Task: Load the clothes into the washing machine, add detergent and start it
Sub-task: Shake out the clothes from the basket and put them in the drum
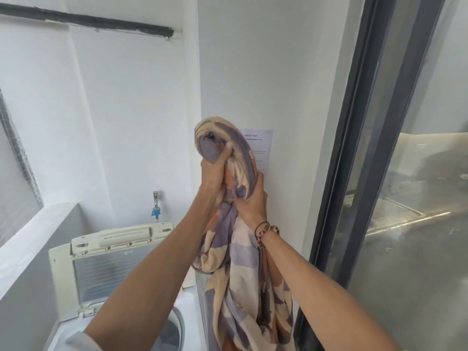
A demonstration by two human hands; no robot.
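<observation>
- Washing machine (121,287) first, since I place everything else by it: it stands low at the left with its lid (111,259) tipped up and back, so the opening step looks done to me.
- Drum (174,328) shows as a curved grey rim just in front of the raised lid; my left forearm covers most of it, so I cannot tell whether any clothes already lie inside.
- Patterned cloth (243,287), in cream, purple and orange, is the piece I am loading now; it hangs in a long twisted bundle just to the right of the machine and well above the drum, with its lower end running out of view below, so I cannot say whether it reaches the opening.
- Loading, as I judge it, is under way and not finished, because this cloth is up in the air rather than in the drum.
- Left hand (215,173) is clenched around the top of the bundle, the highest point above the machine.
- Right hand (252,203), with beaded bracelets at the wrist, is clamped on the cloth just below the left one, so the two hands sit close together on the same piece.
- Tap (156,202) sticks out of the wall just behind the machine.
- Detergent is nowhere in sight near the machine, and the controls are hidden, so I judge that adding detergent and starting are both left to do.
</observation>
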